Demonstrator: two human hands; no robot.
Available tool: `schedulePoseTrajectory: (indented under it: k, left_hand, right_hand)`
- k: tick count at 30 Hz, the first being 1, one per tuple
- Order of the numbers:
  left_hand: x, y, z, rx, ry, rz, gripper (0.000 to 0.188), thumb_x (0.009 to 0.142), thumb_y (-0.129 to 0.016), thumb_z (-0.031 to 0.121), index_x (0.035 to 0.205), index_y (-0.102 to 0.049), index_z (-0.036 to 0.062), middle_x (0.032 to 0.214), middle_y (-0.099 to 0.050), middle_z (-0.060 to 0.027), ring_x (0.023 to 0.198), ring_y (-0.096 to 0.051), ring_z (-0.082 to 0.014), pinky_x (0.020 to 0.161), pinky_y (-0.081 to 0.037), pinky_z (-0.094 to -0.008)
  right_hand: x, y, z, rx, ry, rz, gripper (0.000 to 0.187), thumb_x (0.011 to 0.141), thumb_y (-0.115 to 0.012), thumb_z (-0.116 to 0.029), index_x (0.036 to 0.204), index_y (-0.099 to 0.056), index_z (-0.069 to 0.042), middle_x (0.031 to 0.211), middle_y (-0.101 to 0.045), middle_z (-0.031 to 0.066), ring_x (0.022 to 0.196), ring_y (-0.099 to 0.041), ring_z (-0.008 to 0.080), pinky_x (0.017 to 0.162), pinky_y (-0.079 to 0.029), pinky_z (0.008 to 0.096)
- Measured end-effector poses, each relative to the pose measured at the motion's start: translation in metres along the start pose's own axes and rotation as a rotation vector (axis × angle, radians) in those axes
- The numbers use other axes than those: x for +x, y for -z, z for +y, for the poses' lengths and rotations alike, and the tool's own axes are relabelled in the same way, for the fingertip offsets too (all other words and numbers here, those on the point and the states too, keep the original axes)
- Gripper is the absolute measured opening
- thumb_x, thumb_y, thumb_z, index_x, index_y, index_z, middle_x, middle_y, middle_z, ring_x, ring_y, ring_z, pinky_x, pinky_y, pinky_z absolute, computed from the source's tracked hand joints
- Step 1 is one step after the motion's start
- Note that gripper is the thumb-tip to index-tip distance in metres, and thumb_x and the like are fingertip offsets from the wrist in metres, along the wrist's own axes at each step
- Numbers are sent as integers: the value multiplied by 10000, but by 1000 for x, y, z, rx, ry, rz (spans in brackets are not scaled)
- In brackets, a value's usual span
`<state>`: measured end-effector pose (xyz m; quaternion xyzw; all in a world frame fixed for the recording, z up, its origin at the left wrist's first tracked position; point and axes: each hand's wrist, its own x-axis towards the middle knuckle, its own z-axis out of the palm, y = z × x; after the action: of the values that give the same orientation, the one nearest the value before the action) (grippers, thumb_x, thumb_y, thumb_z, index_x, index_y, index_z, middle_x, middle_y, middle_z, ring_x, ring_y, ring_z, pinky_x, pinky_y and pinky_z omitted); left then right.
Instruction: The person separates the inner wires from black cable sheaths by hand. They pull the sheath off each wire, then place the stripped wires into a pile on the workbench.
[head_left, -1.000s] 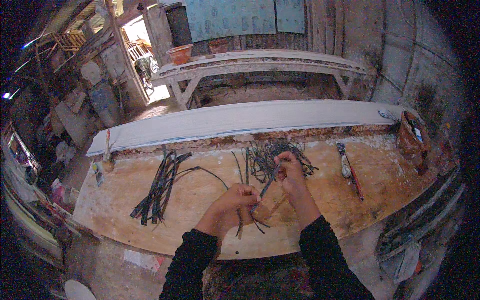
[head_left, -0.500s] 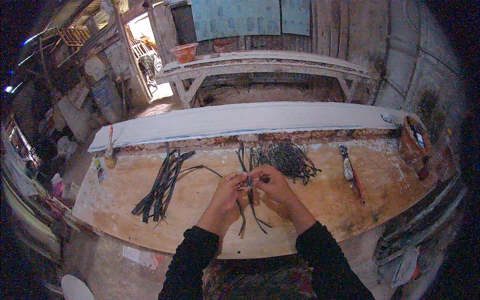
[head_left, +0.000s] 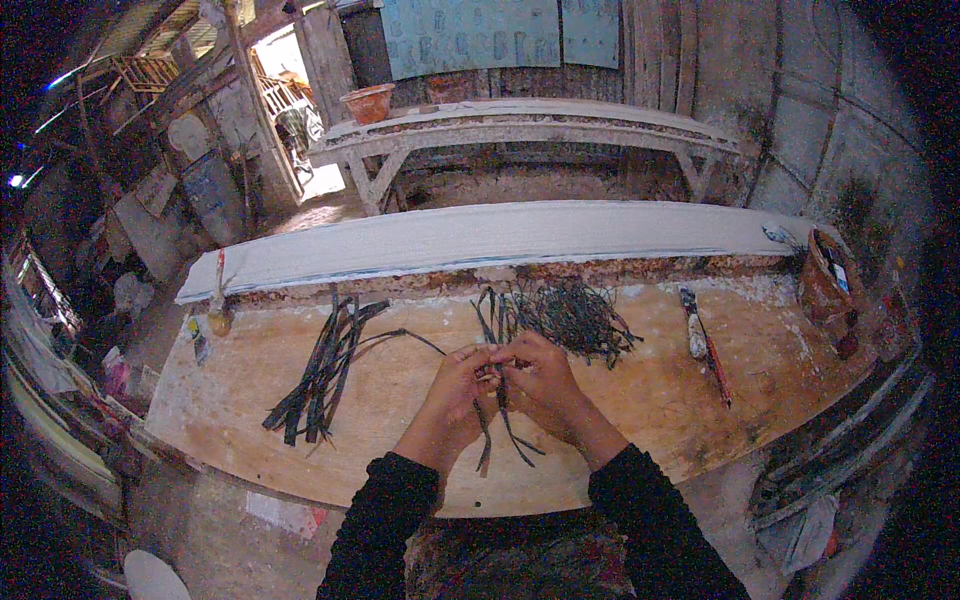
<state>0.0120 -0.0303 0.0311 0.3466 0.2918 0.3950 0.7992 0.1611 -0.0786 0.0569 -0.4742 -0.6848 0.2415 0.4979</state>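
Observation:
Thin black strips (head_left: 514,437) hang between my two hands over the wooden board (head_left: 400,470), their tails lying towards me and their upper ends rising beyond my fingers. My left hand (head_left: 455,395) pinches them from the left. Against it, fingertips together, my right hand (head_left: 548,385) grips the same strips; the exact pinch point is hidden by the fingers. To the left lies a bundle of longer flat black strips (head_left: 320,385), one of which curves over to my left hand. A tangled heap of short, thin black strips (head_left: 575,320) sits just beyond my right hand.
A brush-like tool and a red pen-like stick (head_left: 716,365) lie on the right. A brown clay pot (head_left: 828,280) holds items at the far right. A long whitish raised ledge (head_left: 480,238) runs behind the board; further back stands a bench (head_left: 540,125) with an orange bowl (head_left: 370,103).
My right hand has closed in on the left, its fingers more curled over the strips. The upper strip ends have shifted slightly. The bundle and heap look unchanged.

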Motion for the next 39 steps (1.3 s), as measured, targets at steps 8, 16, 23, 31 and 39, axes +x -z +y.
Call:
schedulePoseTrajectory:
  k: [8, 16, 23, 31, 39]
  left_hand:
    - [-3, -4, 2, 18, -3, 9, 131, 864, -573, 185, 906, -591, 61, 785, -588, -22, 702, -578, -147, 611, -498, -263]
    - [-15, -29, 9, -118, -70, 75, 110, 854, -602, 150, 824, -572, 48, 720, -557, -31, 574, -539, -157, 488, -496, -330]
    - [2, -6, -3, 59, -198, 86, 94, 855, -596, 124, 841, -554, 41, 720, -547, -28, 607, -544, -133, 530, -498, -301]
    - [6, 5, -10, 138, -344, 73, 102, 856, -606, 137, 837, -537, 65, 874, -625, -46, 720, -562, -103, 532, -442, -236]
    - [6, -5, -5, 287, -436, 78, 106, 832, -637, 126, 824, -543, 79, 808, -630, -35, 707, -576, -91, 546, -451, -215]
  right_hand:
    - [1, -8, 3, 246, -240, 151, 51, 805, -626, -71, 848, -629, -44, 803, -600, 30, 742, -563, 124, 680, -456, 265]
    - [5, -7, 26, 300, -298, 133, 128, 793, -658, -90, 912, -664, -41, 821, -657, 38, 716, -611, 131, 662, -491, 269]
    - [3, -9, 12, 407, -444, 105, 116, 807, -648, -103, 896, -646, -29, 770, -603, 3, 704, -516, 80, 641, -425, 230]
    - [4, -9, 5, 598, -675, -98, 122, 867, -592, -197, 875, -583, -76, 746, -538, -26, 671, -508, 84, 601, -443, 228]
    - [5, -11, 40, 727, -601, -36, 131, 862, -592, -184, 864, -572, -54, 876, -618, 33, 721, -598, 118, 645, -498, 259]
